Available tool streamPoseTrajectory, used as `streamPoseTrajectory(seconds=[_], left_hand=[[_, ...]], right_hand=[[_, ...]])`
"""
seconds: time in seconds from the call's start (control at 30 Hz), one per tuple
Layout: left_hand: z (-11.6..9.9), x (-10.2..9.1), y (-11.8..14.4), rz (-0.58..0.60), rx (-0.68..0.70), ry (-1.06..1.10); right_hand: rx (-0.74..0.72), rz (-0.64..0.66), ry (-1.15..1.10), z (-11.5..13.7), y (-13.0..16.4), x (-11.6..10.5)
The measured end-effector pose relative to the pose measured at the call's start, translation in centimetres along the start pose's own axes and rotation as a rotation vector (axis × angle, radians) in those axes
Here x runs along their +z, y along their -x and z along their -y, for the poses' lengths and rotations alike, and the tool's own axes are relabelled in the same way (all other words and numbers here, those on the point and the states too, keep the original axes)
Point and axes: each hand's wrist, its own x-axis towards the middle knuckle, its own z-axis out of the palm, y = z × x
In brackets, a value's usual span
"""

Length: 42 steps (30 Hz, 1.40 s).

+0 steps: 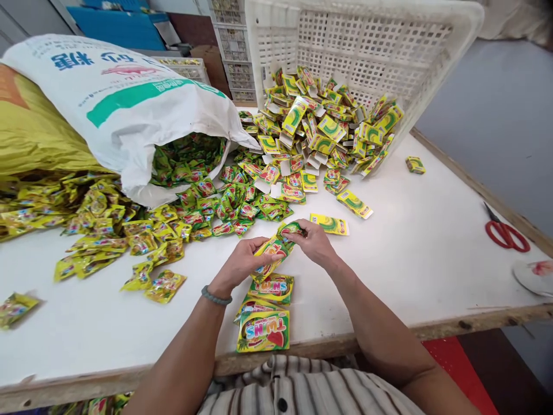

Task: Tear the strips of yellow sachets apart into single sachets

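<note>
My left hand [242, 262] and my right hand [314, 241] together hold a yellow-green candy packet [276, 246] just above the white table [432, 242]. Below my hands, near the table's front edge, lies a short row of flat packets [264, 329] with a colourful "TWINS" print. A small yellow box [329, 224] lies flat just beyond my right hand. A grey bracelet sits on my left wrist.
A white woven sack [125, 104] at the left spills green-yellow packets [203, 196] over the table. A tipped white plastic crate [367, 52] at the back holds a heap of small yellow boxes [319, 127]. Red scissors [505, 233] lie at the right edge.
</note>
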Motion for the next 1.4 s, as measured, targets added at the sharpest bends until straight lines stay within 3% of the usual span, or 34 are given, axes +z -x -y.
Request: streamPoseTrajectory(seconds=[0.1,0.2,0.33,0.43,0.53,0.6,0.73,0.8,0.93,1.1,1.3,1.4], left_hand=[[-0.2,0.4,-0.1,-0.065,-0.011,0.023],[-0.7,0.8,0.0,-0.103,0.036,-0.005],[-1.0,0.7,0.1,-0.039,0.028,0.073],[-0.6,0.6,0.1,-0.010,-0.002,0.142],[0.0,0.6,-0.2,-0.063,-0.002,0.166],[0.3,0.8,-0.2,-0.113,0.003,0.177],[0.1,0.9,-0.2,-0.144,0.009,0.152],[-0.1,0.9,-0.2,-0.126,0.041,0.109],[-0.2,0.8,-0.2,-0.098,0.080,0.084],[0.4,0.7,-0.5,-0.139,0.091,0.212],[0.5,0.7,-0.3,-0.164,0.058,0.230],[0.3,0.9,-0.2,-0.136,0.027,0.201]], right_hand=[[-0.008,-0.042,0.005,0.1,0.1,0.2],[0.047,-0.088,-0.129,0.5,0.3,0.3],[0.090,-0.084,-0.253,0.8,0.4,0.7],[0.060,-0.140,-0.189,0.9,0.5,1.1],[0.002,-0.224,-0.041,0.8,0.5,1.1],[0.045,-0.185,-0.082,0.6,0.5,0.8],[0.208,-0.002,-0.405,0.5,0.2,-0.1],[0.207,-0.032,-0.458,0.6,0.2,-0.4],[0.133,-0.122,-0.360,0.8,0.3,-0.2],[0.064,-0.125,-0.199,0.8,0.4,-0.2],[0.065,0.038,-0.161,0.1,0.2,-0.7],[0.056,0.082,-0.023,-0.2,0.1,-1.0]])
